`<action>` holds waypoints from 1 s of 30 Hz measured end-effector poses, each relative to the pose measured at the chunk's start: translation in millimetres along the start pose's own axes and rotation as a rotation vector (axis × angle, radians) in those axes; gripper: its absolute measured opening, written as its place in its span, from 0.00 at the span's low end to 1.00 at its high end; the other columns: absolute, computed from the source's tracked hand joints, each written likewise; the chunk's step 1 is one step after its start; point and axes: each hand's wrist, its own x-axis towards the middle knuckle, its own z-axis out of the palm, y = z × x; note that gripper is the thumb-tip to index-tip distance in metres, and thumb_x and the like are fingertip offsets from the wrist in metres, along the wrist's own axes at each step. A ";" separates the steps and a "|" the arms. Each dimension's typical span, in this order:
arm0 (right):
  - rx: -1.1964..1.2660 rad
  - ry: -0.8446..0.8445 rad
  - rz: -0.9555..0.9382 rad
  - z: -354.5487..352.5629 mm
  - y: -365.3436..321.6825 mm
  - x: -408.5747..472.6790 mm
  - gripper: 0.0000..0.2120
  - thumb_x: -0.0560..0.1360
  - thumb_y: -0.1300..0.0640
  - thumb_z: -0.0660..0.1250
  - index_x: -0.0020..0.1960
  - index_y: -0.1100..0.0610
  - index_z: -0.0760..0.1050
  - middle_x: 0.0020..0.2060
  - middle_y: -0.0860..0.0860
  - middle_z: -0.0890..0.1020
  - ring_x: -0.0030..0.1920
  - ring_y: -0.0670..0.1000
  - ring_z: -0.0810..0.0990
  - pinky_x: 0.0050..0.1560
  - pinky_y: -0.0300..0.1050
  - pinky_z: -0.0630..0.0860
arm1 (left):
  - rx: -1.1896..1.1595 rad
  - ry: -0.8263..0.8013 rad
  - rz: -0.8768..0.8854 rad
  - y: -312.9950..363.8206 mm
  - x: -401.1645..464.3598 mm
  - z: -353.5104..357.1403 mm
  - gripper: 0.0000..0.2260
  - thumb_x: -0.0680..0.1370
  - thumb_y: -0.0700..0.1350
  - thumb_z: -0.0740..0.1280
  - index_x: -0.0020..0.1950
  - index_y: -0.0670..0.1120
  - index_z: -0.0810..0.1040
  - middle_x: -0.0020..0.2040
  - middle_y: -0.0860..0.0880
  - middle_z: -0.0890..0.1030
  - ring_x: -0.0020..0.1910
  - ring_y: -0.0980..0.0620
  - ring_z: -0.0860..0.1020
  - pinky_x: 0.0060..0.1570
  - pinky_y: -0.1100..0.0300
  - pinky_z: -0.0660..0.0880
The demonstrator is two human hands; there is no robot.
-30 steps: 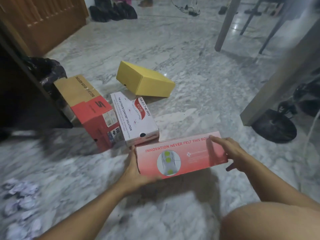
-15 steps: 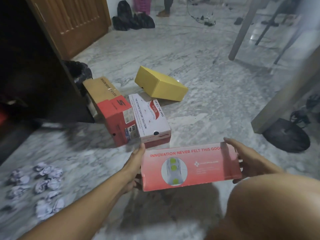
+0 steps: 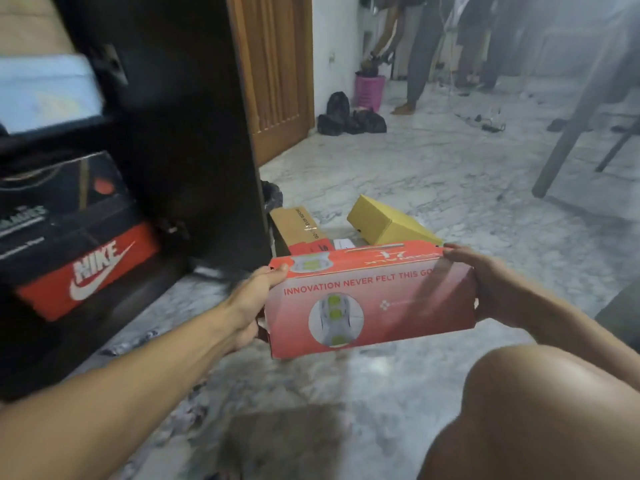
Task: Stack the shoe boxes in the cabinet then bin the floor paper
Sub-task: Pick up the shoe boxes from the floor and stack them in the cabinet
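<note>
Both hands, left hand (image 3: 258,299) and right hand (image 3: 485,282), grip the pink shoe box (image 3: 370,306) by its ends, long axis crosswise, with the cabinet (image 3: 180,133) lying leftward, nearer the left hand.

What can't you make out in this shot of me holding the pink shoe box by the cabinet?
Head view:
- White box: mostly hidden behind the pink shoe box.
- Black box above the Nike box: lettering blurred.
- Floor paper: blurred.
- Left hand, right hand: fingers hidden behind the box ends.
</note>
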 end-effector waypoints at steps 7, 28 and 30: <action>-0.086 -0.209 -0.186 73.0 -75.1 -12.2 0.24 0.73 0.45 0.71 0.67 0.41 0.71 0.57 0.56 0.80 0.49 0.58 0.81 0.35 0.60 0.80 | 0.058 0.178 0.085 54.2 -55.7 -72.9 0.12 0.76 0.51 0.68 0.56 0.47 0.80 0.50 0.46 0.85 0.51 0.45 0.81 0.57 0.43 0.73; 0.053 -0.553 -0.644 337.1 -276.8 -57.4 0.28 0.72 0.47 0.73 0.69 0.43 0.68 0.54 0.51 0.79 0.52 0.57 0.80 0.42 0.69 0.79 | -0.080 0.780 0.522 219.6 -186.7 -276.1 0.32 0.59 0.49 0.82 0.59 0.45 0.77 0.50 0.43 0.85 0.46 0.45 0.84 0.44 0.52 0.80; 0.086 -0.619 -0.666 366.1 -291.3 -56.6 0.26 0.73 0.50 0.72 0.69 0.44 0.69 0.55 0.51 0.80 0.52 0.57 0.81 0.44 0.73 0.77 | -0.136 0.834 0.555 228.1 -190.7 -294.2 0.20 0.67 0.44 0.79 0.56 0.46 0.78 0.48 0.42 0.85 0.42 0.45 0.83 0.42 0.52 0.79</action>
